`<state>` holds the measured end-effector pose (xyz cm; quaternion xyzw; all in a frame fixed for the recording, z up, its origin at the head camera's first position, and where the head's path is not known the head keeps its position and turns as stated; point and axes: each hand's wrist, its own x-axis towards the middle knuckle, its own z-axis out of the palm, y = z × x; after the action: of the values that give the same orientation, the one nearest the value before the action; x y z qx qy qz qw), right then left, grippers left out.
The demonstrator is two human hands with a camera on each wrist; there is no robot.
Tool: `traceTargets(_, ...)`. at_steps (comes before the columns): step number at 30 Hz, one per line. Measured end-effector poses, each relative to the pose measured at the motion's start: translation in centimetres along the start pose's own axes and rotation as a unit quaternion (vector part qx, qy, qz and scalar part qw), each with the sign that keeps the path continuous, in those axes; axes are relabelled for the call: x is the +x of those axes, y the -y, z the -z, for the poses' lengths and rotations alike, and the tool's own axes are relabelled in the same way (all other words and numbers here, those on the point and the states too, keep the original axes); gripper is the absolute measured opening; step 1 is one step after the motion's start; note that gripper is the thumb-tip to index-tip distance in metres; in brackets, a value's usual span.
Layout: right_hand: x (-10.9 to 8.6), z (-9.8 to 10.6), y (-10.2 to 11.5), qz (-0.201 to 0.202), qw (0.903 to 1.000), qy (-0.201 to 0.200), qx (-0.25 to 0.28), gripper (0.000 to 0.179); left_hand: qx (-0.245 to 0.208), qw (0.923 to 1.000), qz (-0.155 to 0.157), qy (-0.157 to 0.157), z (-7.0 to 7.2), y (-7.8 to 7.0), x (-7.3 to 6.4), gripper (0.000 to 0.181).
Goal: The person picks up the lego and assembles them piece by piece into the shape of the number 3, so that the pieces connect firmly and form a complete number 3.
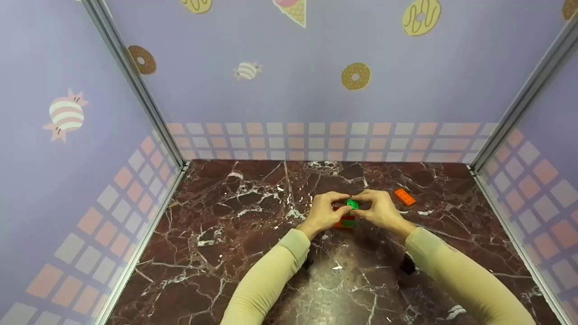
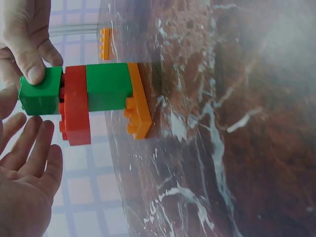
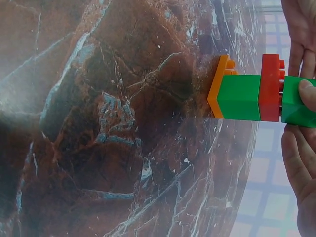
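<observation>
My left hand (image 1: 324,211) and right hand (image 1: 377,208) meet over a short tower of toy building blocks. Both pinch the top green block (image 1: 352,205) with thumb and fingertips, one from each side. In the left wrist view, the right thumb lies flat on that block's near face, and red studs show in a narrow gap under it. Below comes a longer red block (image 2: 77,106), then a second green block (image 2: 108,86), then a thin orange block (image 2: 141,111) on the tabletop. The red and orange blocks jut out past the green ones, leaving some studs bare.
A loose orange block (image 1: 405,197) lies studs up, to the right beyond my right hand. The dark red marbled tabletop (image 1: 235,253) is bounded by a patterned back wall (image 1: 289,99) and two side walls with metal corner posts.
</observation>
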<state>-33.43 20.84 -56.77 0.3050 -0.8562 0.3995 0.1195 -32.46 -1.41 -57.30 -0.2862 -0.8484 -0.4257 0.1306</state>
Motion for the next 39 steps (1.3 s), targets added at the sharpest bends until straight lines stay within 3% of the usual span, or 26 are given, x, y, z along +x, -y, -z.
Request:
traceTargets(4,0.1,0.1,0.1,0.0,0.9999,0.006,-0.011,0.041,0.012,0.9999,0.005,-0.005,-0.1,-0.2,0.2,0.027)
traceTargets(12,-0.7,0.1,0.0,-0.032,0.9993,-0.006,0.019,0.035,0.009,0.9995,0.028,0.003,-0.2,-0.4,0.5,0.025)
traceTargets(20,-0.7,-0.1,-0.2,-0.006,0.9998,-0.011,0.018,0.033,-0.005,0.999,0.043,-0.005,-0.2,-0.2,0.4,0.024)
traceTargets(25,-0.8,-0.1,-0.5,-0.029,0.9983,-0.007,0.049,0.035,0.001,0.9987,0.05,-0.001,-0.2,-0.1,0.4,0.025)
traceTargets(39,-0.9,-0.3,-1.1,-0.042,0.997,-0.001,0.065,0.036,-0.097,0.9911,0.089,-0.017,-0.8,0.4,-0.3,0.025)
